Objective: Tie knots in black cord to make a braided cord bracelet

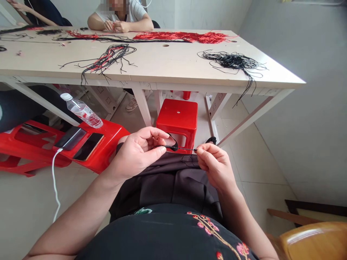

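Observation:
A thin black braided cord [185, 148] is stretched between my two hands above my lap. My left hand [142, 150] pinches one stretch of it between thumb and fingers. The fingertips of my right hand [213, 160] are closed on the cord's other end, where a small dark knot shows. Fine loose black strands hang below the cord near my right hand. What lies inside my left palm is partly hidden by the thumb.
Ahead stands a pale table [168, 65] bearing a black cord bundle [233, 60], a black-and-red bundle [108, 57] and red cords [184, 37]. A red stool [177, 115] is below. Left, another stool [114, 130] carries a water bottle [82, 111] and phone [89, 147]. A person [121, 21] sits opposite.

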`<state>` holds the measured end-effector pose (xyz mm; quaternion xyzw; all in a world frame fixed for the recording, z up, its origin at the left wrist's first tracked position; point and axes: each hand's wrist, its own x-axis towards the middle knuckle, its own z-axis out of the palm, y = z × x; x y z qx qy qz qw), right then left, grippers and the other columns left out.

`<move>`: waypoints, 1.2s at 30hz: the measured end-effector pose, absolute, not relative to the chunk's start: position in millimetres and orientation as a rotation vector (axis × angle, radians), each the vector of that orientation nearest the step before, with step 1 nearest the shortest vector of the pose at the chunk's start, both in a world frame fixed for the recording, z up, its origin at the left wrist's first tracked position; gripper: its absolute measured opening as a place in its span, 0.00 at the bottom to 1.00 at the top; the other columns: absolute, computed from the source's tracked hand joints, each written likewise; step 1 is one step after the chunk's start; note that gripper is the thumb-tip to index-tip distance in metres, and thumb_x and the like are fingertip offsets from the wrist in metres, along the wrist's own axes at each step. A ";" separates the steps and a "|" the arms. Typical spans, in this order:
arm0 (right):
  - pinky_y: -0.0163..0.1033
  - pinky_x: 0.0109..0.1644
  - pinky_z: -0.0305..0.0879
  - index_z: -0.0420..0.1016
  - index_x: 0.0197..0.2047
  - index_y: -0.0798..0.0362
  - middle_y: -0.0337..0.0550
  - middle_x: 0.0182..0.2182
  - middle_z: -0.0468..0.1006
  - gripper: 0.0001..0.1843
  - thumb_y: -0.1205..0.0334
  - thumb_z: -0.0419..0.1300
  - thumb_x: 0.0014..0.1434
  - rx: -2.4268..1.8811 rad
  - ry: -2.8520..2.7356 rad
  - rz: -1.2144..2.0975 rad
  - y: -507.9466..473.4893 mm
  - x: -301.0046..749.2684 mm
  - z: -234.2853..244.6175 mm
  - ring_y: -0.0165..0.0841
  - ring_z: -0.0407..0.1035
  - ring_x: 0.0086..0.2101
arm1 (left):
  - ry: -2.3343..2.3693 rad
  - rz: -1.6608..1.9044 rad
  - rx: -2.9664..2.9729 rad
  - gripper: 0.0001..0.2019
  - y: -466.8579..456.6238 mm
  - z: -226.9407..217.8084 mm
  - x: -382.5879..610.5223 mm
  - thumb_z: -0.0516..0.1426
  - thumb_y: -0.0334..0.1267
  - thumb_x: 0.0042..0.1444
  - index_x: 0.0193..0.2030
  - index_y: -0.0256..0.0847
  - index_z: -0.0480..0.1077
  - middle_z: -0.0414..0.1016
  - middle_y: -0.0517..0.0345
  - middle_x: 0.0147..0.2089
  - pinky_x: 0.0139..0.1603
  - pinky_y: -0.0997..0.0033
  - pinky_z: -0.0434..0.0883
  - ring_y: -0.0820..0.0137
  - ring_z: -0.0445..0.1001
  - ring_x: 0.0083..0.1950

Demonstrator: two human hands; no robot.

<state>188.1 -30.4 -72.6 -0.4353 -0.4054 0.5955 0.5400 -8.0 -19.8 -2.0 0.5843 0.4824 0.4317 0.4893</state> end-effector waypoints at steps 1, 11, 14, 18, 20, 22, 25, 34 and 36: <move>0.31 0.20 0.40 0.69 0.27 0.55 0.31 0.17 0.57 0.11 0.56 0.63 0.52 -1.033 -0.965 1.419 -30.4 187.8 -72.3 0.21 0.45 0.18 | 1.158 1.044 1.415 0.10 -19.8 -2.4 -8.2 0.62 0.30 0.42 0.35 0.40 0.71 0.73 0.60 0.29 0.39 0.73 0.73 0.71 0.75 0.36; 0.31 0.20 0.40 0.69 0.25 0.55 0.31 0.16 0.56 0.11 0.56 0.62 0.50 -1.062 -0.949 1.425 -30.1 185.5 -71.3 0.21 0.45 0.18 | 1.147 1.055 1.396 0.12 -17.7 -10.2 -10.3 0.63 0.31 0.43 0.36 0.39 0.70 0.69 0.62 0.29 0.39 0.76 0.72 0.76 0.72 0.33; 0.31 0.19 0.38 0.68 0.23 0.55 0.29 0.14 0.53 0.11 0.57 0.62 0.49 -1.012 -0.872 1.515 -29.8 182.4 -68.1 0.21 0.43 0.17 | 1.185 1.104 1.431 0.12 -16.8 -14.7 -12.6 0.62 0.31 0.44 0.38 0.40 0.70 0.68 0.63 0.29 0.40 0.76 0.72 0.76 0.71 0.33; 0.30 0.20 0.36 0.67 0.24 0.55 0.28 0.14 0.51 0.12 0.56 0.63 0.47 -0.967 -0.819 1.600 -30.0 177.9 -61.3 0.20 0.41 0.17 | 1.190 1.048 1.545 0.13 -15.5 -17.9 -15.8 0.60 0.31 0.46 0.41 0.41 0.70 0.71 0.58 0.35 0.44 0.72 0.72 0.72 0.73 0.39; 0.30 0.20 0.36 0.67 0.25 0.55 0.28 0.15 0.52 0.13 0.55 0.63 0.47 -0.956 -0.817 1.614 -30.4 176.2 -59.2 0.20 0.41 0.17 | 1.187 0.936 1.605 0.14 -15.3 -18.2 -16.9 0.60 0.32 0.47 0.43 0.40 0.70 0.73 0.53 0.40 0.44 0.70 0.73 0.70 0.73 0.42; 0.30 0.20 0.36 0.67 0.25 0.55 0.28 0.15 0.52 0.13 0.55 0.63 0.48 -0.947 -0.826 1.621 -30.8 174.5 -59.1 0.21 0.42 0.18 | 1.167 0.812 1.655 0.15 -15.3 -18.9 -16.4 0.60 0.36 0.49 0.45 0.40 0.70 0.74 0.51 0.42 0.45 0.69 0.73 0.69 0.73 0.42; 0.30 0.20 0.37 0.67 0.26 0.54 0.28 0.15 0.53 0.13 0.54 0.63 0.49 -0.947 -0.872 1.622 -31.0 171.9 -62.3 0.21 0.42 0.18 | 1.114 0.724 1.644 0.14 -15.5 -21.6 -11.4 0.58 0.40 0.52 0.45 0.40 0.71 0.76 0.54 0.38 0.43 0.67 0.74 0.69 0.75 0.39; 0.29 0.19 0.34 0.67 0.25 0.55 0.27 0.15 0.50 0.13 0.55 0.63 0.49 -0.925 -0.810 1.740 -28.5 171.1 -66.2 0.20 0.39 0.18 | 1.276 0.883 1.853 0.12 -15.8 -26.9 4.0 0.56 0.39 0.55 0.45 0.40 0.74 0.78 0.54 0.40 0.50 0.66 0.71 0.67 0.75 0.42; 0.28 0.19 0.33 0.67 0.26 0.55 0.27 0.15 0.49 0.12 0.55 0.63 0.49 -0.894 -0.760 1.792 -27.8 171.9 -65.5 0.20 0.38 0.18 | 1.282 0.858 1.866 0.15 -16.9 -27.2 5.7 0.56 0.39 0.55 0.50 0.42 0.71 0.77 0.57 0.38 0.49 0.67 0.72 0.69 0.75 0.41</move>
